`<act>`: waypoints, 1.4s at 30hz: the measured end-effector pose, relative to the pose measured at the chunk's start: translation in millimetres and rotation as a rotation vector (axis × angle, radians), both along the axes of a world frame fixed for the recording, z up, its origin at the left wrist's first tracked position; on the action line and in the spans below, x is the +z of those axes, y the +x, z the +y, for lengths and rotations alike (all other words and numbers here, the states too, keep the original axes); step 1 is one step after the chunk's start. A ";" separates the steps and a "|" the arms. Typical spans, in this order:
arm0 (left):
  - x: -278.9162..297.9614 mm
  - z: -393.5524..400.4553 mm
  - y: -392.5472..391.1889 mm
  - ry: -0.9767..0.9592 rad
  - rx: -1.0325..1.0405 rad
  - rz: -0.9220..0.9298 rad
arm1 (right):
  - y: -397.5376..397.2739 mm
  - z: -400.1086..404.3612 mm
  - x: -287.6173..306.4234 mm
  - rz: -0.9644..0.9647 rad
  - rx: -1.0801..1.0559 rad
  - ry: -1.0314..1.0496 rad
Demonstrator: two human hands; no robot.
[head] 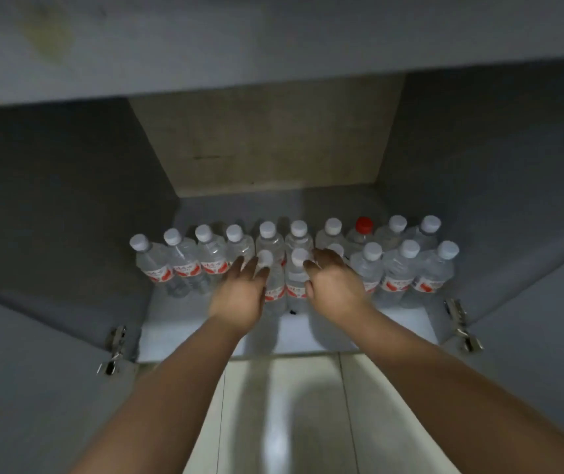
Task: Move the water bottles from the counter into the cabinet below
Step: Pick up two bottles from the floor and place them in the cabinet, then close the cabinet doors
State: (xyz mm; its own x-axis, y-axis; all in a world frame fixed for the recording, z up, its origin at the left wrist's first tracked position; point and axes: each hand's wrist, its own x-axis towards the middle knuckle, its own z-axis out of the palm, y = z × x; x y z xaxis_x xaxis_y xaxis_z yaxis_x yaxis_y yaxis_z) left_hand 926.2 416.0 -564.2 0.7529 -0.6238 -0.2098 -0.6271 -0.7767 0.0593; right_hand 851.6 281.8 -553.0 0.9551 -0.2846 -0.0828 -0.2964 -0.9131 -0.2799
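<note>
Your left hand (239,295) and right hand (335,285) both reach into the open cabinet (273,159), and two front bottles stand directly between them: the left front bottle (272,285) touching your left fingers, the right front bottle (296,278) against your right fingers. Both hands look spread and loose, palms turned inward; neither is closed round a bottle, though motion blur makes the exact contact hard to read. Both bottles stand upright, long axis vertical, caps toward you from above. Take the red-capped bottle (364,225) as landmark: it stands in the back row, beyond and to the right of your right hand. The two front bottles sit nearer you and left of it. Each hand is equally near its own bottle. The table above is not in view, so you cannot tell what remains there.
</note>
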 end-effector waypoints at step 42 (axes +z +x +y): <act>330.8 71.1 -315.6 0.103 0.348 0.099 | -308.9 42.7 326.8 0.069 0.181 0.057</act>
State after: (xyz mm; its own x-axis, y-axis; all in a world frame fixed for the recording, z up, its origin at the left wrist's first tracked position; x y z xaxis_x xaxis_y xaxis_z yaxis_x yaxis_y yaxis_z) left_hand 610.6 487.1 -233.4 0.8892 -0.3061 -0.3401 -0.3196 -0.9474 0.0170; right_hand 542.6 324.5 -226.2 0.9817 -0.1016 -0.1613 -0.1491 -0.9364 -0.3177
